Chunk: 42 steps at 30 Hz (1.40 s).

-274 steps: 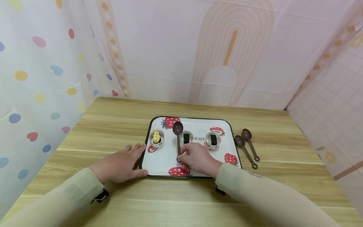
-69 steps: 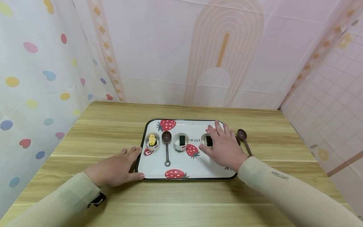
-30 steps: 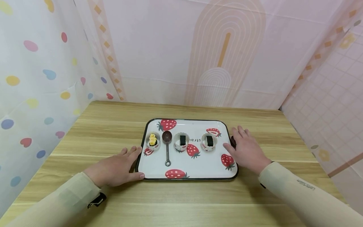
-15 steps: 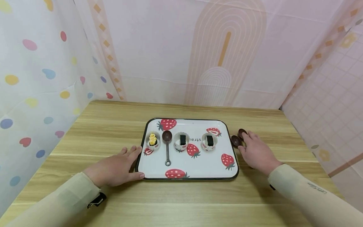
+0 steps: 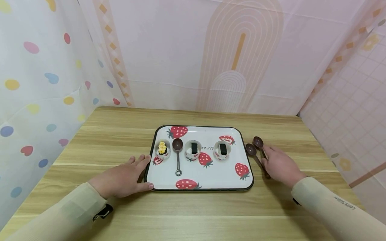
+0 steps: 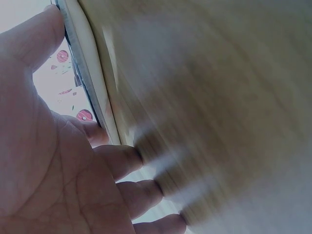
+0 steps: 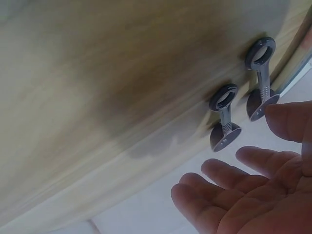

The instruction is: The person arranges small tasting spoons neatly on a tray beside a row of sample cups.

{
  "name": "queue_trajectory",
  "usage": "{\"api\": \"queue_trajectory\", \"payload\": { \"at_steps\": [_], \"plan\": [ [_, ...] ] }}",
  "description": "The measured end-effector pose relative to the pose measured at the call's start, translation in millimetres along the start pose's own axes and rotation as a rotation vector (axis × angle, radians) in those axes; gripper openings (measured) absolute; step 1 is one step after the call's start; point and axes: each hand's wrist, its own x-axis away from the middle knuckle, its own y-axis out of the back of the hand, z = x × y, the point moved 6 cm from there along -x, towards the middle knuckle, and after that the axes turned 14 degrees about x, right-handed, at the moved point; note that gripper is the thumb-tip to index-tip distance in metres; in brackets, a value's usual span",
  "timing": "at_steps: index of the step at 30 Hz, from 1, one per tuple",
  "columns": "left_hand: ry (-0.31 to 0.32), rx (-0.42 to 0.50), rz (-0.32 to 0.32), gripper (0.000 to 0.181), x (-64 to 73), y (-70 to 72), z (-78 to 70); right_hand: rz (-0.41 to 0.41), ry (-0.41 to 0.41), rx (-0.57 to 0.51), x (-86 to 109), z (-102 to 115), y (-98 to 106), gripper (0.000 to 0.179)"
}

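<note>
My left hand [image 5: 122, 179] lies with fingers spread at the left rim of a white, black-edged tray [image 5: 217, 179]; in the left wrist view, thumb and index finger meet its edge. To the right of the tray, my right hand [image 5: 281, 165] is close over two brown measuring spoons. The nearer-tray spoon [image 5: 251, 149] shows bowl and most of its handle; the outer spoon [image 5: 258, 142] has its handle partly hidden by the hand. The right wrist view shows loosely extended fingers [image 7: 229, 175] beside both spoons, with nothing held.
On the tray, a third brown measuring spoon [image 5: 177, 145] lies between a paper cup [image 5: 167, 154] with yellow-topped sushi and a paper cup [image 5: 187, 152] with black-wrapped sushi. Another such cup [image 5: 216, 153] stands further right. Patterned curtains [image 5: 169, 67] enclose the wooden table [image 5: 193, 214].
The spoon earlier pinched in my right hand now lies on the tray. That hand has since passed over the right cup and moved right to the two spoons. My left hand stays at the rim.
</note>
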Motion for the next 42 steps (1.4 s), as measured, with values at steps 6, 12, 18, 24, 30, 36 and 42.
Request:
{"api": "queue_trajectory", "payload": {
  "at_steps": [6,12,18,24,30,36,42],
  "plan": [
    [-0.001,0.000,0.002,0.115,0.3,0.4,-1.0,0.029,-0.010,0.004,2.1,-3,-2,0.060],
    [0.001,0.002,0.004,0.114,0.4,1.0,-1.7,0.049,-0.012,0.015,2.5,-8,-6,0.058],
    [0.002,-0.003,0.004,0.114,0.6,0.6,-1.7,0.033,-0.006,0.020,3.3,-10,-6,0.053],
    [0.003,-0.003,0.004,0.115,0.3,1.5,-1.3,0.048,-0.006,0.015,4.5,-10,-5,0.045],
    [0.006,0.003,0.008,0.114,-0.1,0.9,-1.4,0.075,-0.001,-0.020,3.8,-11,-7,0.014],
    [0.001,0.009,0.010,0.114,0.2,0.9,-1.8,0.064,0.008,-0.021,4.0,-10,-8,0.017],
    [-0.003,0.013,0.009,0.113,0.4,0.8,-2.2,0.080,-0.004,-0.024,4.4,-10,-9,0.020]
  ]
}}
